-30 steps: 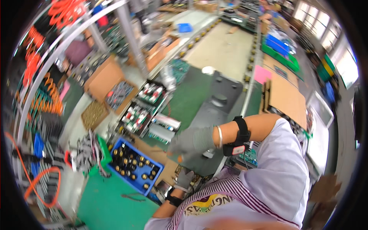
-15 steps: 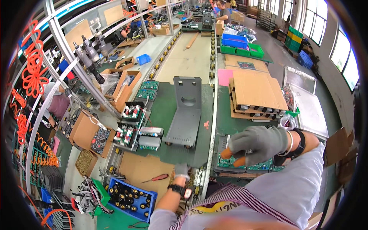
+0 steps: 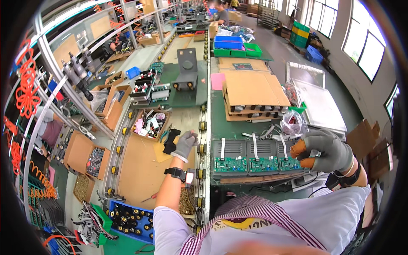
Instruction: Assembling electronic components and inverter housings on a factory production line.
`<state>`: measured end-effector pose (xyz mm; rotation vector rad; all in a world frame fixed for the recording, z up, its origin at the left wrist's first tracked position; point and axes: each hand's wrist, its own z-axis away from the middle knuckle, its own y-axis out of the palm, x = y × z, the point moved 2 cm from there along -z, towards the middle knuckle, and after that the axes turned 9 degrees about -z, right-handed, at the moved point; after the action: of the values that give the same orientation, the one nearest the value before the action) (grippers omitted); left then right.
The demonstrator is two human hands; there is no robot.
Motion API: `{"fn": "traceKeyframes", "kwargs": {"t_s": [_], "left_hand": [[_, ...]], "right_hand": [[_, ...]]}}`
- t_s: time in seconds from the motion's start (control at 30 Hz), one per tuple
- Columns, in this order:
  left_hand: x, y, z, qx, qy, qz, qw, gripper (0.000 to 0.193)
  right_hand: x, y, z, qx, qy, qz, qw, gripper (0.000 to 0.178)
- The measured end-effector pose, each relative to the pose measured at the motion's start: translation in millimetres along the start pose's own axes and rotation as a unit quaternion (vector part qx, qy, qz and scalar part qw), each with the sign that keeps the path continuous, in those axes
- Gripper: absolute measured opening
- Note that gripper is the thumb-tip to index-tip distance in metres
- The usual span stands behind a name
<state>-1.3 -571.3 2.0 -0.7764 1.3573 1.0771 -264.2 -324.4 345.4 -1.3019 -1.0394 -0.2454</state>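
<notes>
My left hand (image 3: pixel 185 143), in a grey glove, is over the conveyor line beside its right-hand rollers. Its fingers are loosely bent, with nothing visible in them. Close to it lie a black cloth-like piece (image 3: pixel 171 141) and a small carton of mixed parts (image 3: pixel 149 124). Farther up, a green board (image 3: pixel 194 94) carries a dark grey metal bracket (image 3: pixel 185 76) and several electronic modules (image 3: pixel 160 92). My right hand (image 3: pixel 329 151), gloved with brown fingertips, hovers at the right end of a row of dark panels with green circuit boards (image 3: pixel 263 165). Its thumb and finger are apart, apparently holding nothing.
Stacked cardboard sheets (image 3: pixel 256 91) with parts between them sit on the right bench. A blue bin of black and brass parts (image 3: pixel 131 221) and a screwdriver (image 3: pixel 148 198) are at lower left. Metal posts (image 3: pixel 70 80) with coiled red hoses stand left. Another person (image 3: pixel 222 16) is far off.
The green board with the bracket has moved away up the line. My left hand shows more fully, and the carton of parts has come into view. My right hand has shifted rightward off the panels.
</notes>
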Motion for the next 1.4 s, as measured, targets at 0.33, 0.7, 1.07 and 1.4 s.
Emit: {"fn": "traceKeyframes", "kwargs": {"t_s": [0.33,0.7,1.07,1.4], "left_hand": [[-33,42,155,-0.047,-0.007,-0.060,0.997,0.024],[-15,284,228,-0.072,-0.090,-0.005,0.993,0.028],[9,412,166,0.165,-0.094,-0.046,0.981,0.027],[6,527,150,0.055,-0.186,-0.098,0.976,0.025]], "right_hand": [[-80,-47,75,-0.024,-0.066,-0.029,0.997,0.027],[-222,-155,208,-0.146,0.077,-0.112,0.980,0.019],[-421,-158,443,-0.516,0.388,-0.349,0.679,0.028],[-714,-117,383,-0.499,0.345,-0.628,0.488,0.011]]}}
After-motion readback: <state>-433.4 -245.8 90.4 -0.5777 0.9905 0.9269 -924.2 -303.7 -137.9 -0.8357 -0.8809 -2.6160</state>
